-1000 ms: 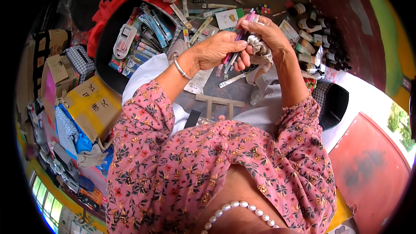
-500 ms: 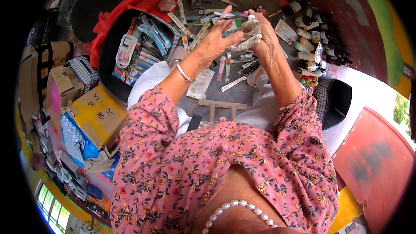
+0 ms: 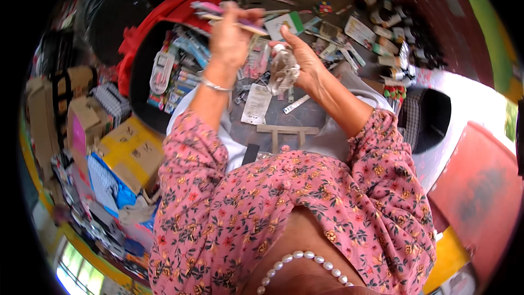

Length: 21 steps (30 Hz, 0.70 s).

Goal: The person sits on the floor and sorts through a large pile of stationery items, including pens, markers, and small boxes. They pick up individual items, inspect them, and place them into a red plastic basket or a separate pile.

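Pens near stationery bin (black), red cloth

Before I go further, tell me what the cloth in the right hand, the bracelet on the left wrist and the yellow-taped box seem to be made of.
Crumpled cloth: fabric, perhaps cotton, matte, given its soft folds.
Bracelet: probably polished metal, since it is silvery and shines.
Yellow-taped box: cardboard, matte brown with straight creased edges; the yellow strip looks like smooth plastic tape.

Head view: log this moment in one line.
left hand: holds pens, blurred | right hand: holds greyish cloth | black container: holds packaged items
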Each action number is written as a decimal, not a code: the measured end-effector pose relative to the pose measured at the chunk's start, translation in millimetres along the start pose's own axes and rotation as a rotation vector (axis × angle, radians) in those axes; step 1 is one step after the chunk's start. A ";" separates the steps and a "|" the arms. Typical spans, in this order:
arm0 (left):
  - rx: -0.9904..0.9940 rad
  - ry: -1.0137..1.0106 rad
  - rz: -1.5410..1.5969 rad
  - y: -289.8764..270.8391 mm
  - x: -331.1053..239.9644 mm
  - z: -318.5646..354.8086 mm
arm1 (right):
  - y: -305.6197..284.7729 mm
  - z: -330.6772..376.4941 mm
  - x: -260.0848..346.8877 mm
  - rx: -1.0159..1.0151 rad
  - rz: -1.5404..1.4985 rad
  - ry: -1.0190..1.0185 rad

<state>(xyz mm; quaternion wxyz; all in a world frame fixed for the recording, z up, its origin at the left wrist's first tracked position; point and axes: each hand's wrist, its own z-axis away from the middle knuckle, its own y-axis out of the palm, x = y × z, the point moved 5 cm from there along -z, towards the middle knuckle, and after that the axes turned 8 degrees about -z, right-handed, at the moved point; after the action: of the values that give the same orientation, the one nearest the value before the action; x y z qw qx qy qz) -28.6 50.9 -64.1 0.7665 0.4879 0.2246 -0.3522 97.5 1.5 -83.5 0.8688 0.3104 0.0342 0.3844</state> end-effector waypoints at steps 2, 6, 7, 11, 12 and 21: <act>-0.064 -0.019 -0.063 -24.6 -6.8 -11.9 | -3.8 0.2 21.1 -0.066 0.075 -0.223; 0.096 -0.300 -0.464 -0.5 25.9 9.4 | 26.5 32.3 76.2 0.076 0.599 -1.052; 0.129 -0.412 -0.531 9.4 40.5 23.5 | 43.4 49.0 64.7 0.136 0.638 -1.000; 0.378 -0.680 -0.343 23.2 79.0 62.2 | 55.6 48.6 35.4 0.168 1.356 -1.471; 0.393 -0.686 -0.358 21.8 80.5 61.4 | 58.4 49.0 34.5 0.166 1.425 -1.497; 0.559 -0.754 -0.104 28.5 72.4 68.0 | 25.1 61.2 142.2 -0.206 0.544 -1.314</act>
<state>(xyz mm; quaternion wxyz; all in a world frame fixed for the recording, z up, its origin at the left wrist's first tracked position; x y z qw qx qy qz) 40.2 -26.1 -68.3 0.6153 0.5016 -0.1488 -0.5896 199.4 81.0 5.5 0.6081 0.3914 -0.6108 0.3223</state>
